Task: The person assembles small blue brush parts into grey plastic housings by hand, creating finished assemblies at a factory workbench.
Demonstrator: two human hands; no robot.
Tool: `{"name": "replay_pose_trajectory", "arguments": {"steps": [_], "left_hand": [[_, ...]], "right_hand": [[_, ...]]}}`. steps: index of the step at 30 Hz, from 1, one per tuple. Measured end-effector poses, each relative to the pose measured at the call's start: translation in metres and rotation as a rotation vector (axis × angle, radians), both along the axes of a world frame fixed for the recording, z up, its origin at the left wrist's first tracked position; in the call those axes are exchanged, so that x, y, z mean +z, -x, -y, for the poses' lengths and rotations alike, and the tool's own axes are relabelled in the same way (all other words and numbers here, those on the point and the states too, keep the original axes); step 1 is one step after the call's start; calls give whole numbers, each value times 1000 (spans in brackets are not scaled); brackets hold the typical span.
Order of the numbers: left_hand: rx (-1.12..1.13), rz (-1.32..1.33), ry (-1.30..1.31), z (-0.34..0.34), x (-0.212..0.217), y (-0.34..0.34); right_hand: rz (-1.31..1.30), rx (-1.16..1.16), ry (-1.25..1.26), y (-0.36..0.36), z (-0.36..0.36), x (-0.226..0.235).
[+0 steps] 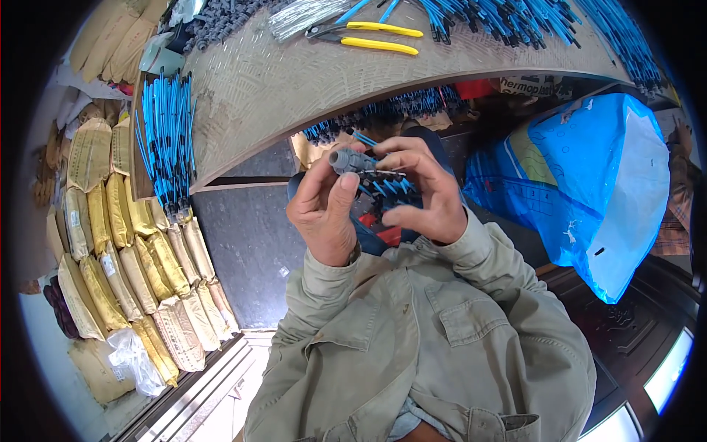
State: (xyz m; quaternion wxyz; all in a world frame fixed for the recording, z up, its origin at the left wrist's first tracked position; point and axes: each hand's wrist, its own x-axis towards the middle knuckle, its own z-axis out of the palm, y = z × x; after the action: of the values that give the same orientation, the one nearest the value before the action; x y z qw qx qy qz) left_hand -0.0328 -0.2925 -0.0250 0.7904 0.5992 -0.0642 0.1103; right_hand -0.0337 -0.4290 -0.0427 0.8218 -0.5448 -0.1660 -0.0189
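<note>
My left hand (324,210) grips a grey ribbed plastic fitting (343,160) between thumb and fingers, its round open end tilted up to the left. Close beside it, my right hand (431,193) has its fingers curled in toward the fitting, with the thumb lower and apart from them. A thin dark and silvery rod (384,172) runs from the fitting to the right fingers; whether they pinch it is hidden. Behind and below the hands shows a cluster of blue tubes (394,190) with black parts, partly covered by the fingers.
The table (250,103) ahead carries yellow-handled pliers (383,37), grey fittings (221,26), clear thin strips (309,16) and bundles of blue tubes (508,20). More blue tubes (166,132) overhang its left end. Stacked packages (132,250) stand left, a blue bag (567,191) right.
</note>
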Motion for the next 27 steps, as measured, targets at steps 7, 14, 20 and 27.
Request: {"name": "replay_pose_trajectory", "arguments": {"steps": [7,14,20,27], "left_hand": [[103,-49,46,6,1,-4],[186,-57,30,9,0,-8],[193,-77,34,14,1,-14],[204,-42,-50,23,4,-17]], "right_hand": [[260,-225,472,5,-6,-23],[304,-331,455,8,-6,-21],[545,-551,750,7,-8,-28],[502,-797,870,5,-12,-16]]}}
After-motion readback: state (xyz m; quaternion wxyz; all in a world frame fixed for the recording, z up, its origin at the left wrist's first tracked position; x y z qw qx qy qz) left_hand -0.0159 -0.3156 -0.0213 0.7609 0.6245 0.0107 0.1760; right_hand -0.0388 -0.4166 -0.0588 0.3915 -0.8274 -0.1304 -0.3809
